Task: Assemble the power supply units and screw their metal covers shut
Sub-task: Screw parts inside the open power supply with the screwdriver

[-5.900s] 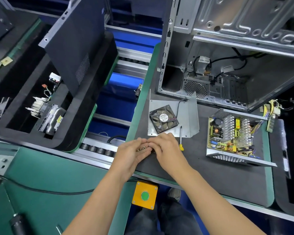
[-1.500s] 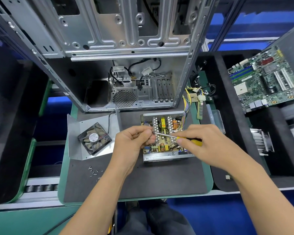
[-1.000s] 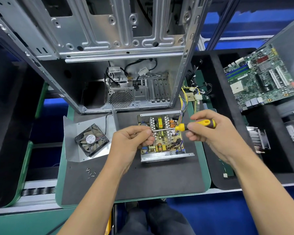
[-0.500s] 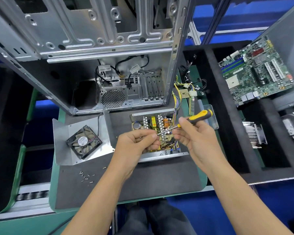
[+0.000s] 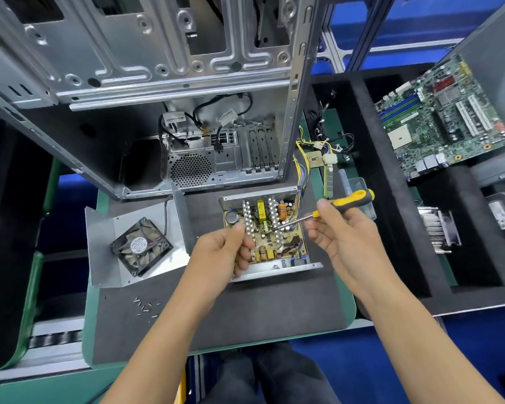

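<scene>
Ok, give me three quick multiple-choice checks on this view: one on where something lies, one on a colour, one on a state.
1. Where does the fan lie, seen from the camera?
A. left of the power supply
B. inside the case
C. right of the motherboard

2. What colour is the screwdriver handle?
A. red and white
B. yellow and black
C. all blue

3. How is the power supply now?
A. cover screwed on
B. open, board showing
C. wrapped in foam

Answers:
1. A, it sits on the metal cover left of the unit.
2. B, the grip in the right hand is yellow with black.
3. B, its parts are bare beside the left hand.
</scene>
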Demonstrator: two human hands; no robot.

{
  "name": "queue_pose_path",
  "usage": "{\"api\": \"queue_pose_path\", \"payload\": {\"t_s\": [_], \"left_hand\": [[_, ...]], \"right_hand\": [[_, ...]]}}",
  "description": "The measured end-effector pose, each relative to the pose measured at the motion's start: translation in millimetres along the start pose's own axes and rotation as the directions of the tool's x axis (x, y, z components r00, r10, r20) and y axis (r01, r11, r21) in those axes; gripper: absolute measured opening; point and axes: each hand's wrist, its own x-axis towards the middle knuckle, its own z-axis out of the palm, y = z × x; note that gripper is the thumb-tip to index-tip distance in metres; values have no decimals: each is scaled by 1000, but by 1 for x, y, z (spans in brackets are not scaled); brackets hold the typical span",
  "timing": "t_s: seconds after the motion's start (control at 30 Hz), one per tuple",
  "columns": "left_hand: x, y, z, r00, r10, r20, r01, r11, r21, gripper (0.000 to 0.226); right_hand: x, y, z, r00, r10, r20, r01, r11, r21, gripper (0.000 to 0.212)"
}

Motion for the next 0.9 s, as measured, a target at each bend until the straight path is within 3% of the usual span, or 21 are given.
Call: {"api": "queue_pose_path", "payload": {"t_s": [0.03,0.1,0.23,0.33,0.43,0.57,0.73,0.9], "left_hand": [[1,-1,-2,999,28,23,-32,984,173,41],[6,-3,-2,989,92,119,-139,856,497,41],[15,-2,11,953,19,302,-257,579,774,53],[22,-3,14,932,-115,344,-247,493,834,58],[22,-6,17,890,-216,401,-271,455,848,79],[23,-12,20,878,-243,412,-295,403,866,95],[26,-11,25,866,-288,408,-309,332,891,89],[29,-11,27,853,-328,406,-322,281,904,97]], "right_hand": [[2,-2,-5,1000,-6,-12,6,1000,4,31],[6,-4,-14,999,-17,-35,18,1000,12,23],[10,-8,-26,997,-42,-60,42,999,1,26],[11,-7,-32,997,-52,-55,51,998,-22,25],[11,-5,-34,997,-48,-63,45,998,-40,28],[13,-1,-38,996,-44,-75,40,998,-52,28],[15,-1,-42,997,-50,-58,46,996,-70,14],[13,-2,-41,995,-101,-21,95,975,-200,5]]}}
